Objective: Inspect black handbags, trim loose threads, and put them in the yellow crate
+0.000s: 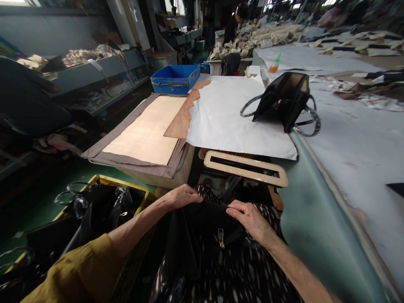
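Note:
A black handbag [202, 223] rests on my lap over patterned dark cloth. At its upper edge on the left, my left hand [183, 197] pinches the black material between thumb and fingers. The right side of that same edge is gripped by my right hand [248, 214], so the edge stretches between the two hands. Just below it hangs a gold zipper pull [221, 238]. Much of the bag's lower part blends into the dark cloth and is hard to make out. Beyond my hands lies a pale, rounded frame [246, 167] with a long slot.
A yellow crate [143, 198] of black bags stands at my left. Another black handbag [280, 101] sits on the white-covered table [227, 113]. Further back are a blue bin [175, 80], an orange glue bottle [274, 65] and a person [232, 27].

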Available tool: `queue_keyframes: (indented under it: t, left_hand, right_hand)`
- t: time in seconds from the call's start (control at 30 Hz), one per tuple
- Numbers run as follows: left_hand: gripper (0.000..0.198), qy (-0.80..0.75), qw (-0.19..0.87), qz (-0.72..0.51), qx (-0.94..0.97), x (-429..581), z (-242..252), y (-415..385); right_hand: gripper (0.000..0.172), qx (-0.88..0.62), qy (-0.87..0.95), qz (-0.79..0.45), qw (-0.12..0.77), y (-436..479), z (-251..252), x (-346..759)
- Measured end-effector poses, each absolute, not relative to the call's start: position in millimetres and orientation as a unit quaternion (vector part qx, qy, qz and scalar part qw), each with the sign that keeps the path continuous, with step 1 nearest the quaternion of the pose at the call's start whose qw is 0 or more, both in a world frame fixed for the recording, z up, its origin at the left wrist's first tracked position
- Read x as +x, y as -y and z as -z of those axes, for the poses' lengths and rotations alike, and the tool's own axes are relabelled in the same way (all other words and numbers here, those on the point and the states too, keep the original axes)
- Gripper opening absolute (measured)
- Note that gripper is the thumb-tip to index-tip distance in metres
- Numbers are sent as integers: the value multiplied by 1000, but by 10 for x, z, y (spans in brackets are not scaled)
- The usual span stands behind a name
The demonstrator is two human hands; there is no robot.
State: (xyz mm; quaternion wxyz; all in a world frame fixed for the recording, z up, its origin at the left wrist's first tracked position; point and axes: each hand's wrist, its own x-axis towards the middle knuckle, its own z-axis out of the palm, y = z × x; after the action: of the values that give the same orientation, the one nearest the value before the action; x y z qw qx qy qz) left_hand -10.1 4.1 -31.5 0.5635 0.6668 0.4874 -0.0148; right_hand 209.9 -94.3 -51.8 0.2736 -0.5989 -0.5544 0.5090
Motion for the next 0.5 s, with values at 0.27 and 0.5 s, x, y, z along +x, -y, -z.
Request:
queue_keyframes:
  t: [0.27,0.5]
  left_hand:
    - [39,-473,551,10,688,-83,224,4]
    - [36,-454,562,-3,692,-11,233,79]
  right_hand:
    - [32,-614,641,-420,186,873,381,2077]
    - [27,-595,700,-377,122,638,271,1718]
